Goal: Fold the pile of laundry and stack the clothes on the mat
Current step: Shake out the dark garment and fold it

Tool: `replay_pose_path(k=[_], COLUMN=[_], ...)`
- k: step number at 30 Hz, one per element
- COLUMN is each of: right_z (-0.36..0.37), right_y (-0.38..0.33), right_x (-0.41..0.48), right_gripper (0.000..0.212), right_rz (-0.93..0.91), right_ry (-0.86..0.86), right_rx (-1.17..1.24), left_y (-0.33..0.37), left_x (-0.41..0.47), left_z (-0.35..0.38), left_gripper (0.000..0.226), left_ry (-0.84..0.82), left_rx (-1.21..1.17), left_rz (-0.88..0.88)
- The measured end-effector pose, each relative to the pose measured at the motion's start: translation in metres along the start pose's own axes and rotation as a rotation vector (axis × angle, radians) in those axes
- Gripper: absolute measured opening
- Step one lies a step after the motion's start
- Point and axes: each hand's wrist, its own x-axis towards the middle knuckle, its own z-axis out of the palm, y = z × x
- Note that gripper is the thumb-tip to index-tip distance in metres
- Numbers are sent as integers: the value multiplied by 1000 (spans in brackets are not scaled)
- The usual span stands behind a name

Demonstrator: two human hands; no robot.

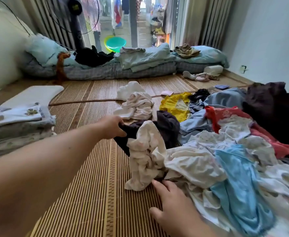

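Observation:
A loose pile of laundry (229, 151) covers the right half of the bamboo mat (92, 177): white, light blue, red, yellow and dark pieces. My left hand (113, 126) grips the edge of a dark garment (167, 127) and holds it up off the mat. A crumpled white garment (145, 156) hangs over that dark one. My right hand (172, 200) reaches to the bottom of the white garment with fingers spread, touching its lower edge. A stack of folded clothes (18, 122) lies at the left.
A separate white bundle (136, 103) lies farther out on the mat. Bedding and pillows (140, 60) line the far end, in front of a standing fan (75, 23) and a glass door. A wall runs along the right.

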Motion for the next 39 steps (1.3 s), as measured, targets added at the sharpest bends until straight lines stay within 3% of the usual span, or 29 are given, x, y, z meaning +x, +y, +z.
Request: replay_pose_path(k=[7, 9, 11, 14, 16, 17, 19, 21, 25, 28, 32, 35, 37, 39], right_z=[-9, -11, -17, -32, -46, -55, -78, -102, -161, -211, -261, -284, -292, -292], right_y=[-6, -17, -41, -91, -121, -131, -147, -157, -187, -210, -234, -243, -242, -239], right_x=[-15, -26, -39, -52, -54, -53, -56, -57, -73, -87, -110, -125, -131, -133], right_gripper=[69, 64, 60, 65, 68, 58, 23, 19, 22, 7, 9, 13, 14, 9], right_rz=[-8, -94, -209, -340, -284, -236, -159, -140, -238, -284, -337, -307, -268, -265], right_ry=[85, 213, 336, 254, 279, 315, 401, 428, 461, 503, 611, 693, 726, 720], right_rx=[57, 124, 334, 798, 927, 958, 903, 840, 869, 868, 728, 501, 254, 145], left_y=[27, 35, 41, 48, 50, 50, 46, 37, 13, -1, -18, -27, -31, -36], left_x=[-79, -106, -133, -167, -189, -198, -220, -235, -263, -278, -293, -296, -299, -299], left_z=[-113, -133, -146, -155, -160, -163, -170, -176, -187, -194, -213, -233, -247, -255], left_gripper=[11, 9, 10, 14, 11, 8, 5, 11, 30, 37, 27, 14, 10, 16], left_ry=[207, 212, 210, 173, 138, 121, 93, 97, 293, 383, 371, 478, 545, 552], left_rx=[-302, -470, -618, -776, -830, -840, -821, -695, 35, 450, 496, 561, 365, -1], left_rz=[12, -13, -46, -47, -26, -20, 3, 29, 76, 179, 252, 181, 78, -8])
